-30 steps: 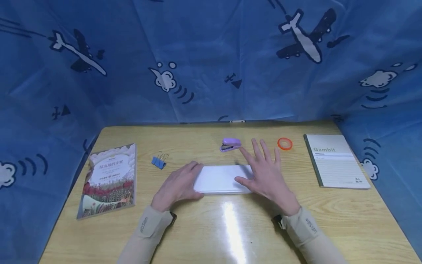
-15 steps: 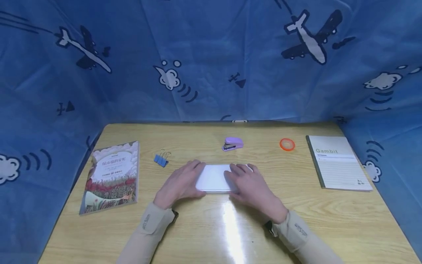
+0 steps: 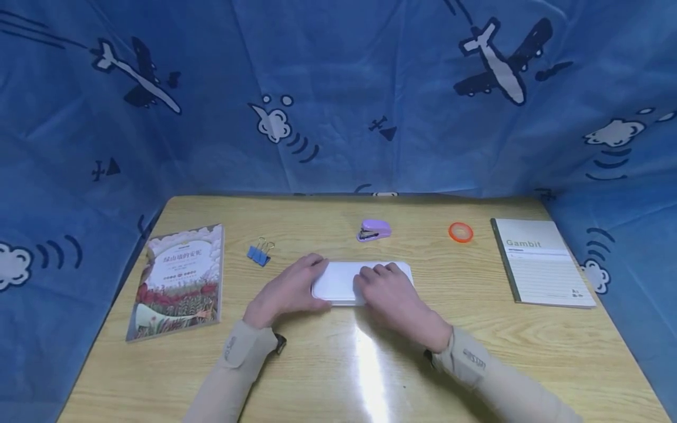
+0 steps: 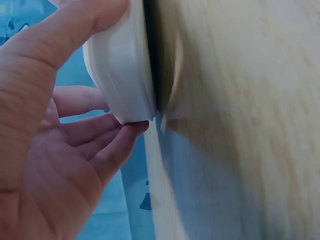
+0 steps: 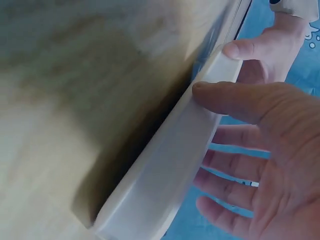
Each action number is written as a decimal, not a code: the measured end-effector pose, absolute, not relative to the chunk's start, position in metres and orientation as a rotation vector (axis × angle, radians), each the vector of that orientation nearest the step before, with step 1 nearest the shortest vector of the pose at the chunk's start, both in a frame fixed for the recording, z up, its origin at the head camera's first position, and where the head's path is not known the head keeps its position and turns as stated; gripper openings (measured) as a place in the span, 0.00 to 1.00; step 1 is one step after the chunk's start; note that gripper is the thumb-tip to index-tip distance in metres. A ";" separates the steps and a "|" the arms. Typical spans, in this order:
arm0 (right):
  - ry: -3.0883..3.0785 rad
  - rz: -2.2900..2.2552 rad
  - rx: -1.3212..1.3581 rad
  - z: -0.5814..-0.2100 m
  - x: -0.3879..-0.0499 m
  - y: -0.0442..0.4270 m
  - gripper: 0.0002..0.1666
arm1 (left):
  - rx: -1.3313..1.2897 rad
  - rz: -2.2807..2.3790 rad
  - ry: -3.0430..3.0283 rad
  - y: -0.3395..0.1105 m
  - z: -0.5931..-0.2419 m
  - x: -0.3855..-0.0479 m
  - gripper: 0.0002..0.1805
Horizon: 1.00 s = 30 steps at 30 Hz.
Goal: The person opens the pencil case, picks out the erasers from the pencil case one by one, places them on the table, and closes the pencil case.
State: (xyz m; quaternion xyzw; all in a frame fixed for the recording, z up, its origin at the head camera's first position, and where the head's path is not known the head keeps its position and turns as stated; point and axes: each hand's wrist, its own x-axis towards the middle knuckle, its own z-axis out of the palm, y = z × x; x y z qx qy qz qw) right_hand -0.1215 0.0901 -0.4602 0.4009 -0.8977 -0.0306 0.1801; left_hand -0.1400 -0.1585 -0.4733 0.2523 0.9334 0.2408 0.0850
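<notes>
Fingers (image 3: pixel 376 271) of the right hand (image 3: pixel 394 296), spread above the right end of the box (image 3: pixel 338 279) a second ago, are now drawn together over its top, thumb on the near side, gripping it near the middle. That seems to give a two-handed hold, since the left hand (image 3: pixel 291 288) grips the left end, thumb near, fingers round the end. Its right end juts bare past the right hand; whether it is lifted off the table (image 3: pixel 317 376) I cannot tell. Beyond sit a clip (image 3: pixel 259 255) and stapler (image 3: pixel 376 227).
</notes>
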 end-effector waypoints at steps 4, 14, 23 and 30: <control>-2.488 -0.109 1.185 -0.454 -0.125 0.090 0.14 | 0.710 0.762 2.742 -0.160 -0.472 -0.142 0.53; -2.500 -0.195 1.349 -0.442 -0.132 0.092 0.09 | 0.731 0.848 2.712 -0.163 -0.471 -0.145 0.55; -2.296 -0.345 1.383 -0.449 -0.131 0.083 0.02 | 0.753 0.835 2.736 -0.161 -0.472 -0.144 0.57; -2.284 -0.413 1.410 -0.448 -0.129 0.080 0.05 | 0.722 0.801 2.783 -0.157 -0.470 -0.140 0.57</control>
